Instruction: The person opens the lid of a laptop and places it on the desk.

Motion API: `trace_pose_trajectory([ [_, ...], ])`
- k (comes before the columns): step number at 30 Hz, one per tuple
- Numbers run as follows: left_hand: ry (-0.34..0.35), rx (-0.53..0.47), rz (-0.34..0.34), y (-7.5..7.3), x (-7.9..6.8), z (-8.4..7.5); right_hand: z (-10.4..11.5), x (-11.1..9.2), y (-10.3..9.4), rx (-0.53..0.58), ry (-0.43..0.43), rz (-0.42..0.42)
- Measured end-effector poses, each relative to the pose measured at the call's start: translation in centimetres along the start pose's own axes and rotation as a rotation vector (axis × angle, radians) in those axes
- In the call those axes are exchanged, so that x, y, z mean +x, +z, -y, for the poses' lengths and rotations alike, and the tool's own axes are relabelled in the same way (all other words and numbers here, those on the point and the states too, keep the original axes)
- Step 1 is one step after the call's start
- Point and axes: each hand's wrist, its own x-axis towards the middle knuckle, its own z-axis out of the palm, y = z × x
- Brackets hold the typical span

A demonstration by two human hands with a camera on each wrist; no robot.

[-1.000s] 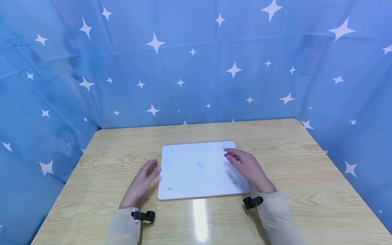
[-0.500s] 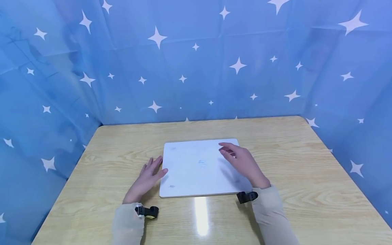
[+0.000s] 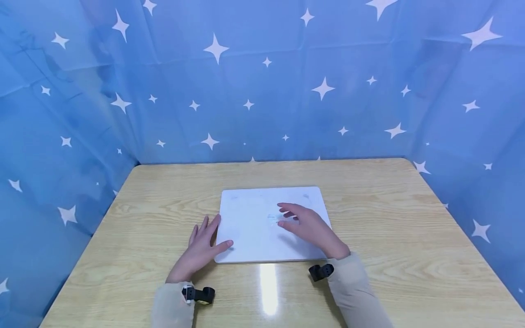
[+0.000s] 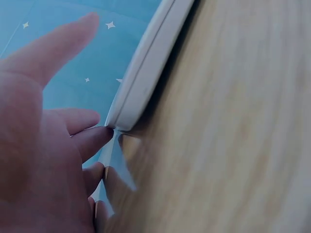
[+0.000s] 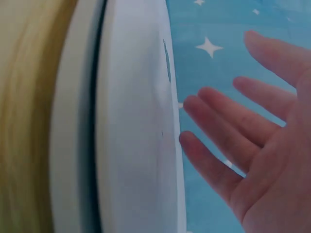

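A flat white rectangular slab (image 3: 250, 237) with rounded corners lies on the table; its kind is unclear. Faint smudges mark it near the corners, and a pale blue patch sits at its middle. My left hand (image 3: 198, 253) is at its left edge, fingers spread and thumb over the top. In the left wrist view, one fingertip meets the slab's edge (image 4: 146, 73), which shows a seam line. My right hand (image 3: 313, 229) hovers over the right half, fingers loosely bent and holding nothing. The right wrist view shows its fingers apart beside the slab's surface (image 5: 136, 126).
The slab rests on a wood-grain table (image 3: 402, 237) with rounded far corners. A blue curtain (image 3: 266, 100) with white stars hangs behind and at both sides. A bright glare strip (image 3: 268, 289) shows in front of the slab.
My left hand has come right to the slab's left edge and spread its fingers. My right hand has moved left across the slab, towards its middle. The slab appears to stay put.
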Motion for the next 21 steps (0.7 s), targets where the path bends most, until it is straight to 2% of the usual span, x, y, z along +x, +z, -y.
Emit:
trace_pose_trajectory([
  [5, 0.050, 0.003, 0.011, 0.4, -0.5, -0.2, 0.5, -0.1, 0.6, 0.009, -0.019, 0.055],
  [10, 0.070, 0.050, 0.019, 1.0, -0.9, -0.4, 0.8, -0.2, 0.9, -0.058, -0.019, 0.083],
  [21, 0.065, 0.132, 0.026, 1.2, -1.0, -0.8, 2.0, -0.2, 2.0, -0.163, -0.037, 0.137],
])
